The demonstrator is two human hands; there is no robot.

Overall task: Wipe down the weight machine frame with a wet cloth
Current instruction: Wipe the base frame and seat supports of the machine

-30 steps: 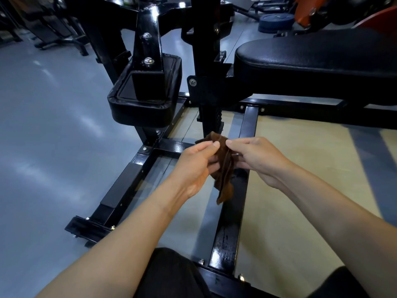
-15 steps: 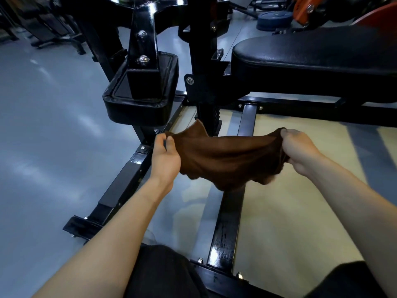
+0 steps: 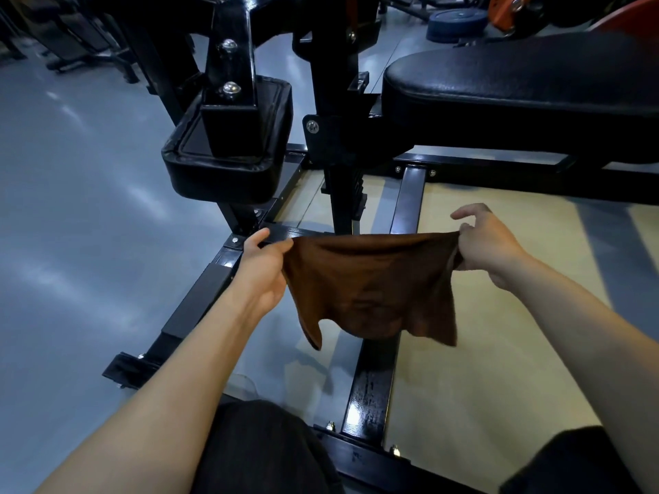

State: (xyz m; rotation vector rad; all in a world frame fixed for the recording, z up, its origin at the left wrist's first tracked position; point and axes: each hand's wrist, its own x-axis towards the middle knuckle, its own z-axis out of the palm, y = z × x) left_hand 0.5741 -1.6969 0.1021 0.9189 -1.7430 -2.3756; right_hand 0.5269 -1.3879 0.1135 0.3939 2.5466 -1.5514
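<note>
1. The brown cloth (image 3: pixel 371 290) is held spread in the air above the black floor rail (image 3: pixel 371 393) of the weight machine frame, not touching it.
2. The left hand (image 3: pixel 264 272) has its grip closed on the cloth's left top corner.
3. The right hand (image 3: pixel 488 244) pinches the right top corner; its forefinger is lifted free.
4. The cloth's lower edge hangs loose, probably damp, though the dim light hides that.
5. Beyond the cloth stand a square black pad (image 3: pixel 228 165) and a long padded seat (image 3: pixel 527 98).

Plain brown cloth (image 3: pixel 371 290), glossy black frame (image 3: pixel 371 393), grey and beige floor (image 3: pixel 481 369).
</note>
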